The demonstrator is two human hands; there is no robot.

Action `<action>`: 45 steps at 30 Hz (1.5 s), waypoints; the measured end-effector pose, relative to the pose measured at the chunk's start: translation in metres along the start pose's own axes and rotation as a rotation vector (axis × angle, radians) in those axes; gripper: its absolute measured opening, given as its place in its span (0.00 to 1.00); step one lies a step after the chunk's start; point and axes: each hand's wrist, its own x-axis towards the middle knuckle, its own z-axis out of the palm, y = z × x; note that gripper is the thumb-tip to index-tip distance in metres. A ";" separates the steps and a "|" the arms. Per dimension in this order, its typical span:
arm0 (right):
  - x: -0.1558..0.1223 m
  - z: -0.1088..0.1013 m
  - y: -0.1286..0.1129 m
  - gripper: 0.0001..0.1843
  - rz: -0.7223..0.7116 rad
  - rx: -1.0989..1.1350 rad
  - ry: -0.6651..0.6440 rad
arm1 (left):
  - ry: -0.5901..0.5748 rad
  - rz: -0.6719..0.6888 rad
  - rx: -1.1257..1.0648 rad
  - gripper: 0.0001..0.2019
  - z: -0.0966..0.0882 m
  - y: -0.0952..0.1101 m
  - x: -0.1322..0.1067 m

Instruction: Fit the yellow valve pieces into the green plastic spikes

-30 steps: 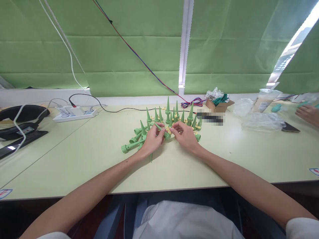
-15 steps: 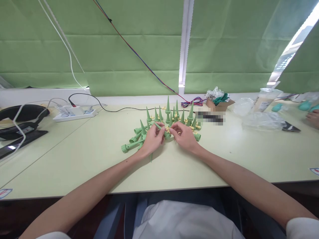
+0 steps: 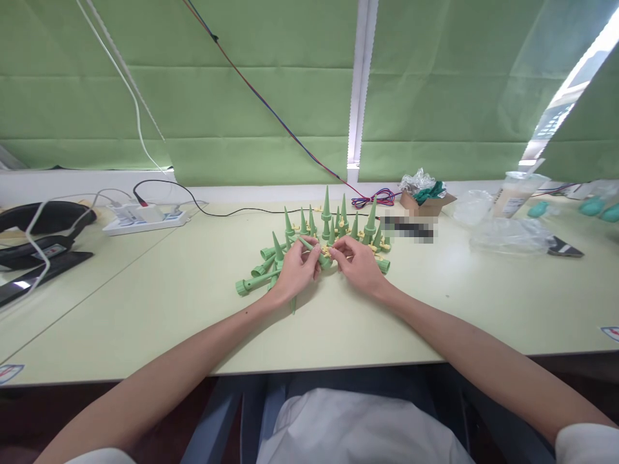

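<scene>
Between the finger and thumb of my left hand [image 3: 297, 270] is a green plastic watering spike [image 3: 307, 243], tilted with its pointed end up to the left. My right hand [image 3: 360, 267] pinches a small yellow valve piece [image 3: 327, 251] at the thick end of that spike; the fingers partly hide it. Behind both hands stand several upright green spikes [image 3: 326, 206], some with yellow valves on them. More spikes, one with a ribbed cap [image 3: 243, 287], lie on their sides by my left hand and partly under it.
On the left are a white power strip [image 3: 145, 223] and black headphones [image 3: 48, 216] with cables. To the right are a cardboard box [image 3: 426, 205] of wrapping, a plastic cup [image 3: 513, 194], a clear bag [image 3: 512, 235] and teal pieces [image 3: 590, 205]. The pale table's [image 3: 338, 335] front edge is near me.
My two hands stay almost still around the spike and valve. Another person's hand at the far right edge has gone out of view.
</scene>
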 end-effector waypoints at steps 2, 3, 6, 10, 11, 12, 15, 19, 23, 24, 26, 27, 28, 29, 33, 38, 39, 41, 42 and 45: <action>0.000 0.000 0.000 0.12 -0.001 0.009 0.003 | -0.003 0.008 0.000 0.14 0.000 0.001 -0.001; 0.000 0.000 0.000 0.12 0.002 0.012 0.003 | -0.003 0.013 0.002 0.14 0.000 0.002 -0.001; 0.001 0.000 0.000 0.13 0.016 0.007 -0.006 | -0.002 0.037 0.025 0.13 0.000 0.004 -0.002; 0.001 -0.001 0.002 0.15 0.025 -0.045 -0.023 | -0.016 0.081 0.110 0.13 0.000 0.006 -0.006; 0.001 -0.001 0.003 0.16 0.020 -0.067 -0.021 | -0.018 0.091 0.136 0.13 0.000 0.006 -0.006; 0.001 -0.001 0.004 0.16 0.014 -0.090 -0.017 | -0.018 0.100 0.160 0.13 0.000 0.007 -0.007; 0.001 -0.001 0.005 0.18 0.000 -0.151 -0.017 | -0.020 0.122 0.215 0.13 0.000 0.009 -0.008; 0.002 -0.001 0.004 0.20 -0.009 -0.210 -0.032 | -0.025 0.135 0.272 0.13 -0.001 0.009 -0.008; 0.003 -0.001 0.004 0.22 -0.033 -0.258 -0.047 | -0.030 0.174 0.309 0.13 -0.001 0.004 -0.006; 0.003 0.000 0.004 0.23 -0.033 -0.266 -0.052 | -0.031 0.190 0.318 0.13 -0.001 0.003 -0.006; 0.003 0.000 0.004 0.23 -0.027 -0.278 -0.063 | -0.026 0.218 0.346 0.12 -0.002 0.001 -0.005; 0.003 0.000 0.005 0.22 -0.025 -0.281 -0.067 | -0.022 0.226 0.363 0.12 -0.002 0.001 -0.004; 0.002 0.000 0.005 0.22 -0.024 -0.282 -0.068 | -0.016 0.229 0.380 0.12 -0.003 0.001 -0.004; 0.002 0.000 0.005 0.20 -0.023 -0.281 -0.069 | -0.010 0.229 0.395 0.12 -0.003 0.001 -0.003; 0.002 0.000 0.006 0.10 -0.050 -0.275 -0.078 | 0.010 0.224 0.433 0.11 -0.004 0.002 -0.001; 0.005 0.000 0.014 0.06 -0.158 -0.335 -0.127 | 0.040 0.221 0.445 0.09 -0.005 0.002 0.000; 0.006 0.000 0.016 0.05 -0.174 -0.342 -0.132 | 0.044 0.220 0.446 0.09 -0.005 0.001 0.000; 0.006 -0.001 0.018 0.04 -0.198 -0.349 -0.144 | 0.042 0.222 0.449 0.09 -0.005 0.001 0.000; 0.006 -0.001 0.019 0.06 -0.204 -0.349 -0.151 | 0.036 0.226 0.450 0.10 -0.005 0.001 0.000; 0.005 -0.001 0.017 0.10 -0.195 -0.336 -0.175 | 0.005 0.251 0.449 0.10 -0.005 0.001 -0.001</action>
